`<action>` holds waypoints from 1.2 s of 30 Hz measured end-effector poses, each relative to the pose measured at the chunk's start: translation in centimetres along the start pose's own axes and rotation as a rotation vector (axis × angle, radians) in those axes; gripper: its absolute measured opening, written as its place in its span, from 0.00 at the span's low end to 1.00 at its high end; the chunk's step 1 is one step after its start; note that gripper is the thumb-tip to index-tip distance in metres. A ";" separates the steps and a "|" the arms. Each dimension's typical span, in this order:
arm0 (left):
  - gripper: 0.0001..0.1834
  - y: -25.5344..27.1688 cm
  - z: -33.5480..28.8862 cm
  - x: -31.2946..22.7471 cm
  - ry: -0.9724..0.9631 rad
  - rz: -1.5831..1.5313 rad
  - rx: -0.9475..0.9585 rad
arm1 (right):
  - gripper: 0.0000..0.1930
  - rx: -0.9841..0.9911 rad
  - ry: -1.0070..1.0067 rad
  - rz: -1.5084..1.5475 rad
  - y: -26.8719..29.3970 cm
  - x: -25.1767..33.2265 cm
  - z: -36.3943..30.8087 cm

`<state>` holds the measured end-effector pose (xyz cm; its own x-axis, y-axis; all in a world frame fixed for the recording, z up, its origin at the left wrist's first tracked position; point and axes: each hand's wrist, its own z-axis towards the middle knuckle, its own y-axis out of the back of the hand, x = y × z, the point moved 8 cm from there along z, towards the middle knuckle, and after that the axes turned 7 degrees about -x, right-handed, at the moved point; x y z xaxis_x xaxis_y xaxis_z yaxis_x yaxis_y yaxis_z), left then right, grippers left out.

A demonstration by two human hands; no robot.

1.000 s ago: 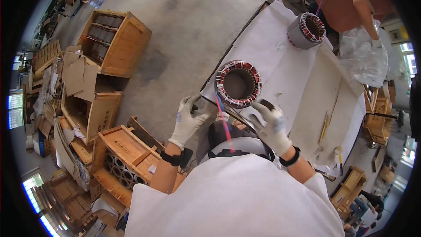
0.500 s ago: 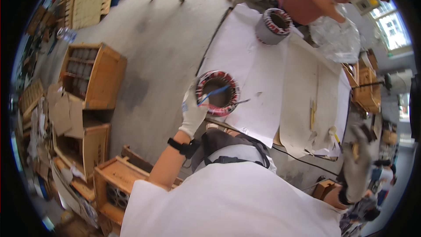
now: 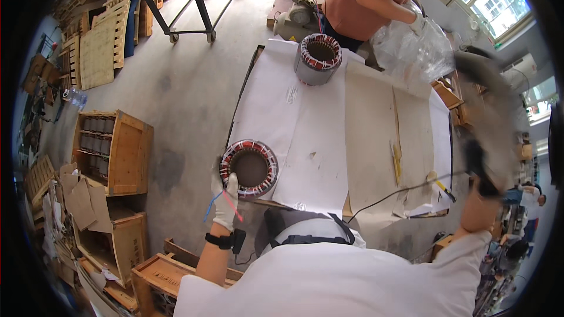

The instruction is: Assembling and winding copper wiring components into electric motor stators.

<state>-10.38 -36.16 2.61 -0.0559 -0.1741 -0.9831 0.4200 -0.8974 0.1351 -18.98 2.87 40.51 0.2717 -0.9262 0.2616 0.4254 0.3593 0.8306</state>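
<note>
A motor stator (image 3: pixel 271 183), a ring with red windings and white lacing, stands on the near left corner of a paper-covered table (image 3: pixel 317 158). My left hand (image 3: pixel 223 206), in a pale glove, grips its near left rim, thumb inside the bore and fingers outside. Blue and red lead wires (image 3: pixel 211 204) hang over that hand. My right hand (image 3: pixel 484 91) is raised beyond the table's right side and smeared by motion, so its fingers cannot be made out. A dark cord (image 3: pixel 399 191) stretches across the near right part of the table toward my right wrist.
A second stator (image 3: pixel 315 71) stands at the table's far end. Beyond it a person (image 3: pixel 370 0) handles clear plastic sheeting (image 3: pixel 411 47). A yellow-handled tool (image 3: pixel 442 186) lies near the right edge. Wooden crates (image 3: pixel 132 152) stand at left, a wheeled frame (image 3: pixel 200 9) farther back.
My view has shifted, so the table sits lower. The blue and red wires, over the bore before, now hang outside the rim. My right hand has swung up and away; the co-worker has moved back.
</note>
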 end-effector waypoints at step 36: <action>0.41 -24.6 -6.4 -12.1 -0.846 0.457 0.285 | 0.23 0.313 -0.251 0.822 -39.8 -27.3 -5.5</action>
<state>-14.22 -9.42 10.39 -0.6152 -0.6585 -0.4335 0.3360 -0.7164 0.6114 -38.56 14.44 -2.42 0.1743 -0.4029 0.8985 -0.0822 0.9033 0.4210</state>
